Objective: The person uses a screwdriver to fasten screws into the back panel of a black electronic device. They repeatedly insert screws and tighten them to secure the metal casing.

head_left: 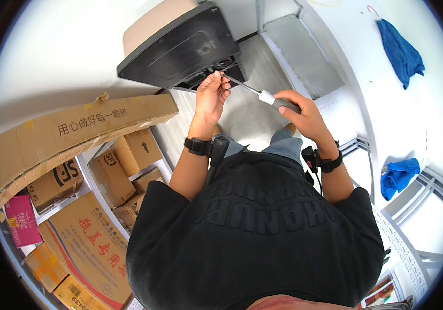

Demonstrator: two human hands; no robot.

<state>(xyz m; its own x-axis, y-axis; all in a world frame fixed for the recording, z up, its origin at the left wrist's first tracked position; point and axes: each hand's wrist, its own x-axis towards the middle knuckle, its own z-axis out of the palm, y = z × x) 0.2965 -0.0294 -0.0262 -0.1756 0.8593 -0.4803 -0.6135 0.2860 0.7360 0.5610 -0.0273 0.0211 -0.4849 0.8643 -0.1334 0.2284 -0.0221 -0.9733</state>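
My right hand (pixel 304 114) is wrapped round the grey and white handle of a screwdriver (pixel 266 97), whose metal shaft slants up and to the left. At the shaft's tip my left hand (pixel 212 94) is closed in a pinch between thumb and fingers. Whatever sits in that pinch is too small to make out. Just beyond my fingers stands a large black-faced machine (pixel 185 49) with a beige side. Its lower edge has an opening with dark parts inside, close to my left hand.
Shelves of cardboard boxes (pixel 89 243) fill the left side, with a long carton (pixel 77 124) on top. A pink box (pixel 22 221) is among them. Blue cloths (pixel 400 51) hang at the right by a white wall. A grey panel (pixel 304 57) lies beyond the floor (pixel 263 62).
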